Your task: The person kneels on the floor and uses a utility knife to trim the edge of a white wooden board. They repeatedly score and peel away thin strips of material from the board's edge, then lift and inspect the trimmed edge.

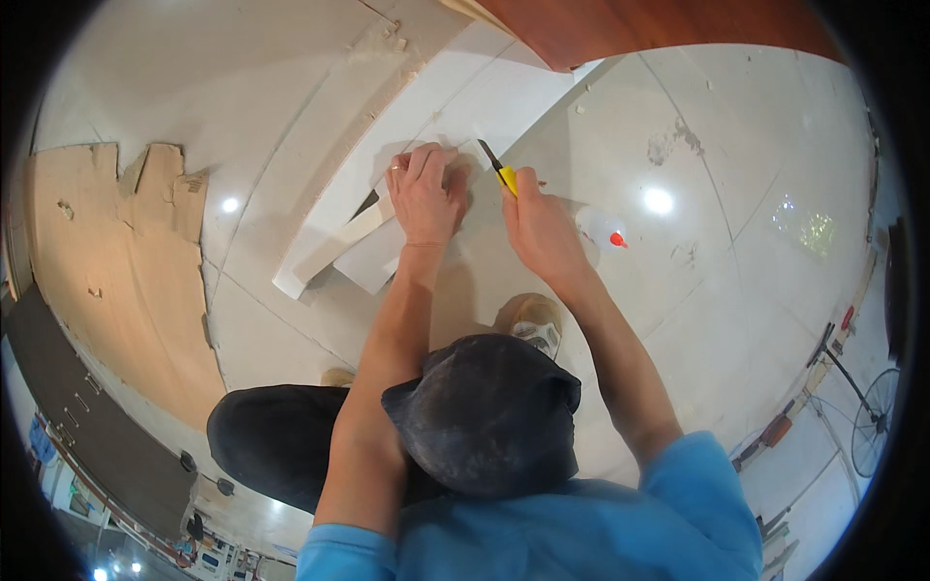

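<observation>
Cutting step. My left hand (424, 194) lies flat, pinning the white board (446, 116) to the floor (736, 290); my right hand (539, 225) grips the knife (497, 167), blade on board. Next: a steady pull.

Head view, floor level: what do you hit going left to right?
Torn brown cardboard sheet → long white board → left hand → yellow utility knife in right hand → small clear bottle with red cap.
</observation>
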Motion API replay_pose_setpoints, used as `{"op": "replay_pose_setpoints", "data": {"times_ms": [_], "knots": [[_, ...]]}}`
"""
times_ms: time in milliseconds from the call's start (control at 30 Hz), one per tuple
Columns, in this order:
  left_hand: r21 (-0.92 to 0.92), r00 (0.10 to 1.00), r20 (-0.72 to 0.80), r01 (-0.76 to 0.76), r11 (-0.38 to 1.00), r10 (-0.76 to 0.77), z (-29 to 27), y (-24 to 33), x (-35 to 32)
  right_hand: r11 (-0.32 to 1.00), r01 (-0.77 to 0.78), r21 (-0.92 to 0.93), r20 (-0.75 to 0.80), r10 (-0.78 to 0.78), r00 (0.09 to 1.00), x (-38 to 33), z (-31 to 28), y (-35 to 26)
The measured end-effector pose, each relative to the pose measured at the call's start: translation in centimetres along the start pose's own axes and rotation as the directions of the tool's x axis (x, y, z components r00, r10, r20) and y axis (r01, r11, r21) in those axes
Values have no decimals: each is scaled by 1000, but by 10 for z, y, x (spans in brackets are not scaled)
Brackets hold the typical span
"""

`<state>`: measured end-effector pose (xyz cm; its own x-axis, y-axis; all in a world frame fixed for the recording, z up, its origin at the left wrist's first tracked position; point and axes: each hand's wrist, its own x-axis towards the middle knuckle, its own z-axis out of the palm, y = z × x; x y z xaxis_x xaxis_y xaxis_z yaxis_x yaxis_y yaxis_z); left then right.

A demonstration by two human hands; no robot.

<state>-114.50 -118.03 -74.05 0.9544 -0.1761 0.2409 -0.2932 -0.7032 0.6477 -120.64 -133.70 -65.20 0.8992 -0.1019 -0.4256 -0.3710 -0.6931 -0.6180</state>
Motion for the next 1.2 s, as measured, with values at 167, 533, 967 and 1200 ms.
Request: {"op": "replay_pose_setpoints", "data": {"times_ms": [167, 533, 967, 1200], "knots": [[10, 1000, -2, 7, 1000, -7, -4, 1, 0, 997, 23, -70, -36, -25, 999, 22, 13, 7], [-5, 1000, -10, 9, 1000, -9, -4, 4, 1, 998, 6, -57, -5, -7, 1000, 22, 15, 11], [7, 1000, -6, 9, 1000, -9, -3, 3, 1, 1000, 10, -19, -11, -10, 1000, 23, 14, 7], [10, 1000, -9, 5, 1000, -5, -4, 3, 1, 1000, 4, 23, -2, -4, 1000, 21, 11, 8]]}}
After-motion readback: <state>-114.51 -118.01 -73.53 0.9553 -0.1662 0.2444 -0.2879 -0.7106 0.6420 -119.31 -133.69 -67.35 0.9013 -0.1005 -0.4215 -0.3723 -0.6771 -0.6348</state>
